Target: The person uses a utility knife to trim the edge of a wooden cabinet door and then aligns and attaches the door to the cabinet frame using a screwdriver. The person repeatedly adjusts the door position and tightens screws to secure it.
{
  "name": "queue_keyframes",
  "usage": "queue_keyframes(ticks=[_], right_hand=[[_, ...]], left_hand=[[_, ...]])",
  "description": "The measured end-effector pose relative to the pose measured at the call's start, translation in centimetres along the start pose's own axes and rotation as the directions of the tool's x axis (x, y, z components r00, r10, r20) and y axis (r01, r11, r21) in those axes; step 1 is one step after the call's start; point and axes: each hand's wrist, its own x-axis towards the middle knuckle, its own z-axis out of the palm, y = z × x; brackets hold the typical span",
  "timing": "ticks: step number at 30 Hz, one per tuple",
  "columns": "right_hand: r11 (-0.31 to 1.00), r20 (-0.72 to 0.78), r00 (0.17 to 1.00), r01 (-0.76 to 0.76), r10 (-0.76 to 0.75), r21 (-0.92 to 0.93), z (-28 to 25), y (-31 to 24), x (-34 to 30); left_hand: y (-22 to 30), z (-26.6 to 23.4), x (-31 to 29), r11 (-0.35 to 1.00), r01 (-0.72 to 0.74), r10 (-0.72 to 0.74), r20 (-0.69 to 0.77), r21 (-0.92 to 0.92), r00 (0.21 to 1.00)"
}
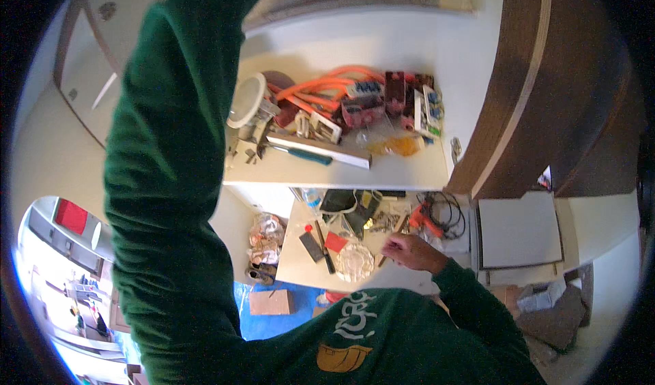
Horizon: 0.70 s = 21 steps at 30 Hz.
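Observation:
My left arm [170, 126], in a green sleeve, reaches up past the upper shelf; its hand is beyond the top edge of the view. My right hand [413, 253] is over the lower desk surface, fingers curled together. A thin brown stick-like piece [382, 258] shows at its fingertips; whether it is held or lies behind them I cannot tell. Left of this hand sits a clear scalloped glass dish [355, 261]. Beside the dish are a red square piece [335, 242], a dark grey flat block [311, 247] and a black-handled tool [329, 261].
The upper shelf [402, 173] bears orange tubing [321, 88], dark red boxes [364, 111], a white round lid [247, 101] and a green-handled screwdriver [307, 155]. An orange power tool [424, 220] with black cable lies below. A dark cabinet door [525, 92] hangs open at right.

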Motion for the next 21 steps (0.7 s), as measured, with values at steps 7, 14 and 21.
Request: queue_keyframes(ticks=[7, 14, 21], right_hand=[[0.636, -0.126, 0.708, 0.522, -0.694, -0.569, -0.7, -8.6, 18.3], [0.483, -0.147, 0.789, 0.206, -0.596, -0.851, 0.3, -8.6, 26.6], [0.523, -0.324, 0.755, 0.029, -0.571, -0.852, 4.9, -7.2, 31.1]], left_hand=[[-4.9, -5.5, -5.6, 0.814, 0.449, -0.552, -0.250, -0.369, 0.795], [-2.9, -6.1, -6.8, 0.520, 0.675, -0.836, -0.148, -0.524, 0.529], [-2.0, -7.4, -8.5, 0.619, 0.735, -0.765, -0.002, -0.278, 0.644]])
